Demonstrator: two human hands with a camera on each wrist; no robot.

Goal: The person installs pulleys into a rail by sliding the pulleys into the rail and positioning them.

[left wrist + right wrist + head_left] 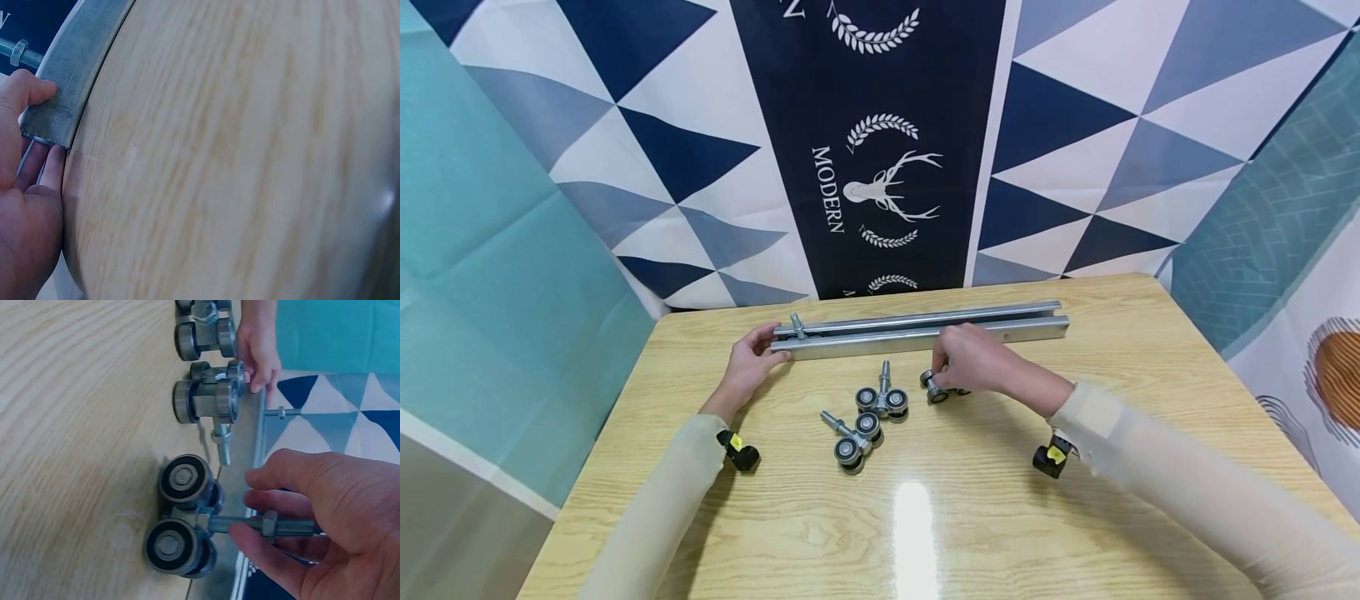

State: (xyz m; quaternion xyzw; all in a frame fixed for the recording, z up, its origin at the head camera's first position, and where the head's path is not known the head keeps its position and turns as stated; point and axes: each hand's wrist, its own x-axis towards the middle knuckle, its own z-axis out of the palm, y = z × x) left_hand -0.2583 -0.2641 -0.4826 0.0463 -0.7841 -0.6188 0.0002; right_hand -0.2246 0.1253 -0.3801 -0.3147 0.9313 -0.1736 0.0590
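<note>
A metal channel rail lies along the back of the table. My left hand grips its left end, the thumb on the front face and other fingers at the end, as the left wrist view shows. Close to that hand a bolt with a nut sticks up out of the rail's slot. My right hand has its fingers curled round the bolt of a four-wheeled trolley roller, whose wheels touch the table. Two more trolley rollers lie left of it, one farther back and one nearer me.
The wooden table reaches a patterned cloth wall just behind the rail. Turquoise cloth hangs at the left. A small black wrist camera sits on the right sleeve, another camera on the left.
</note>
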